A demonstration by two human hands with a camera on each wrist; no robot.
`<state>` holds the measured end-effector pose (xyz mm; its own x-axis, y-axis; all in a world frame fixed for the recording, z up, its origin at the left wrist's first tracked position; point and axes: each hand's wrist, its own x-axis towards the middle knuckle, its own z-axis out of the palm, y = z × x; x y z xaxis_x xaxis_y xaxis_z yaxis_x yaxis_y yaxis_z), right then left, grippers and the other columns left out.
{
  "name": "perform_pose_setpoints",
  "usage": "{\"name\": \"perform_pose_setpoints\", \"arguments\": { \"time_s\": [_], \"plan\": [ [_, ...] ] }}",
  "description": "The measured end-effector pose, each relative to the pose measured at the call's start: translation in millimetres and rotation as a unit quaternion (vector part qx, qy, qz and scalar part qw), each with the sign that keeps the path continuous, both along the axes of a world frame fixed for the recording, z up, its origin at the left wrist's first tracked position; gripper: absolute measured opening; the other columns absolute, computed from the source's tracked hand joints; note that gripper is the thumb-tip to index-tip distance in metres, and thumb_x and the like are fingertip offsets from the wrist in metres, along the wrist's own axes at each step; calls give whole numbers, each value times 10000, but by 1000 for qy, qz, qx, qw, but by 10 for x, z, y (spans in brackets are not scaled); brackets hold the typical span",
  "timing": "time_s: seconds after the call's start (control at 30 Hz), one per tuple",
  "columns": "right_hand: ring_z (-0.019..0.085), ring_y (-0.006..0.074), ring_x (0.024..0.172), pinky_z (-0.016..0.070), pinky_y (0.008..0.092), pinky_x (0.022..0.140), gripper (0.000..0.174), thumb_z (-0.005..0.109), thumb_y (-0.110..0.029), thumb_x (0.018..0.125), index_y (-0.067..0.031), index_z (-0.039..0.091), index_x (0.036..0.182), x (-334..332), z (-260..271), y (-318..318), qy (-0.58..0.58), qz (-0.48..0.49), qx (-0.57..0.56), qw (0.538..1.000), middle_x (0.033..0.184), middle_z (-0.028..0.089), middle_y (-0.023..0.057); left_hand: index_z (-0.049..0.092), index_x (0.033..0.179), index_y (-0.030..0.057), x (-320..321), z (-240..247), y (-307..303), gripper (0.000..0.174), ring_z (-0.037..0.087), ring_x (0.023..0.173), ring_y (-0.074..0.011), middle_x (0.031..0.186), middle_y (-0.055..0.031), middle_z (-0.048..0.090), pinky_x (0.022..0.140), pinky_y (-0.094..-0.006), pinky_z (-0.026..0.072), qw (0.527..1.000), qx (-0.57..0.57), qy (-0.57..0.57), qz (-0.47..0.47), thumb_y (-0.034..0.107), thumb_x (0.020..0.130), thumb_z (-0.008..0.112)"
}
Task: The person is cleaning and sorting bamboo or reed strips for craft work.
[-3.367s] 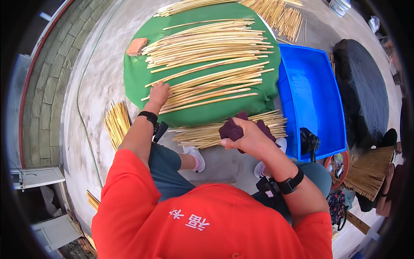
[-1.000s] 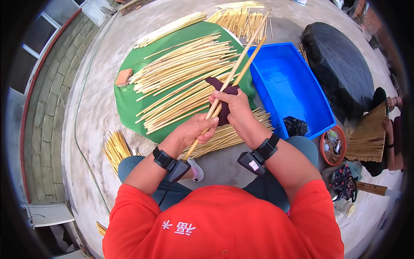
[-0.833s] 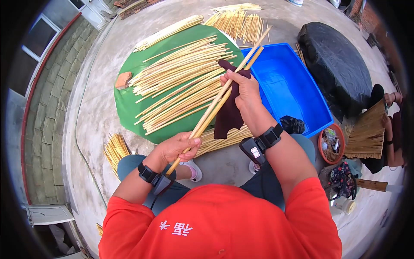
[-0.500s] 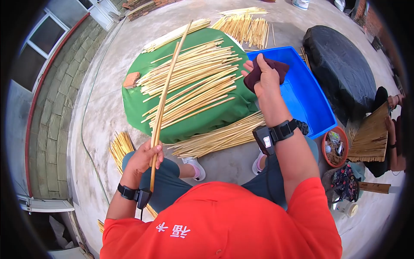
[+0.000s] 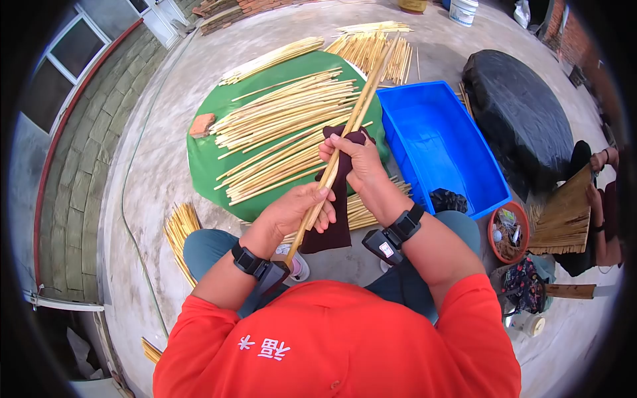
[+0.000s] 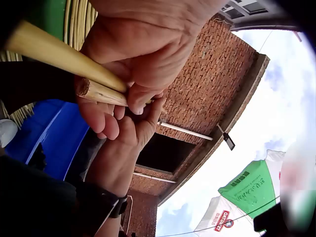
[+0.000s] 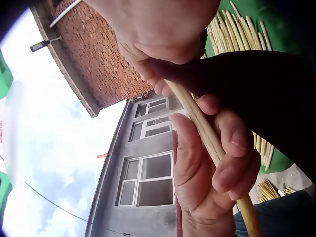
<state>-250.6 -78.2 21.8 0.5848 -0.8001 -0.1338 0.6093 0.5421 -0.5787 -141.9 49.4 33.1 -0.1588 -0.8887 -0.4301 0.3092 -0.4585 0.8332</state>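
Observation:
Two long straw-coloured plant stalks [image 5: 366,99] slant up and away from my lap in the head view. My left hand [image 5: 292,211] holds them near their lower ends, thumb on one side and fingers curled on the other, as the right wrist view shows. Higher up, my right hand [image 5: 361,159] grips a dark maroon cloth [image 5: 332,222] around the stalks, and the cloth's loose end hangs below. In the left wrist view, two stalk ends [image 6: 101,93] show between the hands. Beneath them a green cover [image 5: 219,166] bears rows of similar stalks [image 5: 285,113].
A brick piece [image 5: 202,125] sits at the cover's left edge. To the right stand a blue tub [image 5: 438,142], an orange basin [image 5: 509,255] and a black-wrapped mound [image 5: 517,119]. A stalk bundle [image 5: 179,229] lies left of my knee. Another person's hands [image 5: 600,199] hold a stalk mat [image 5: 564,219].
Earlier my left hand reached to the stalks on the cover. It then swung two stalks leftward, apart from the right hand; now both hands are together on the stalks, with the cloth around them.

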Motion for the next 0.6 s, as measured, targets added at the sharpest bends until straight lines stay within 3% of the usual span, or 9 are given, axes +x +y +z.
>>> {"name": "perform_pose_setpoints", "arguments": {
  "time_s": [0.03, 0.1, 0.17, 0.33, 0.47, 0.53, 0.6],
  "plan": [
    [629, 231, 662, 561, 330, 597, 186, 635, 18, 752, 20, 506, 887, 14, -3, 24, 0, 1, -2, 1000, 751, 593, 129, 486, 986, 45, -2, -41, 19, 248, 456, 459, -114, 671, -86, 550, 423, -217, 385, 1000, -2, 0, 1, 282, 914, 475],
    [629, 226, 661, 560, 328, 594, 200, 653, 11, 743, 17, 516, 888, 33, -10, 73, 12, 11, 6, 1000, 755, 596, 128, 484, 978, 40, -18, -120, 60, 230, 372, 407, -89, 620, -61, 514, 394, -205, 329, 994, -29, 109, -6, 262, 915, 475],
    [629, 225, 659, 560, 328, 596, 202, 667, 3, 738, 14, 524, 880, -1, -8, -29, 18, 5, 10, 1000, 748, 594, 125, 484, 974, 37, -6, -55, 133, 218, 339, 398, -73, 600, -51, 496, 392, -201, 316, 996, -9, 89, 5, 247, 913, 480],
    [613, 223, 626, 549, 331, 576, 174, 669, -40, 758, 6, 531, 854, -338, 208, -577, -21, -175, 29, 984, 725, 586, 116, 472, 969, 51, 425, 146, 593, 217, 317, 445, -43, 590, -10, 461, 393, -191, 255, 988, 22, -87, -123, 257, 906, 485],
    [604, 236, 630, 543, 349, 596, 131, 647, -25, 774, 9, 531, 824, -630, 222, -1001, -52, -315, 62, 946, 733, 577, 114, 515, 917, 71, 1163, 471, 1056, 192, 361, 497, -33, 621, 7, 483, 442, -166, 264, 954, 64, -263, -129, 255, 872, 545],
    [598, 224, 676, 536, 347, 640, 123, 643, -42, 786, 9, 538, 823, -744, 160, -1145, -69, -352, 32, 933, 756, 577, 113, 520, 887, 65, 1597, 673, 1216, 170, 403, 528, -37, 636, 30, 482, 465, -166, 294, 926, 47, -358, -112, 223, 851, 569],
    [592, 214, 677, 529, 341, 646, 121, 647, -49, 786, 3, 544, 821, -728, 250, -1081, -42, -367, 21, 929, 753, 578, 106, 513, 901, 64, 1908, 781, 1280, 123, 394, 517, -31, 631, 41, 465, 448, -169, 285, 916, 99, -389, 22, 177, 868, 549]
  ]
}}
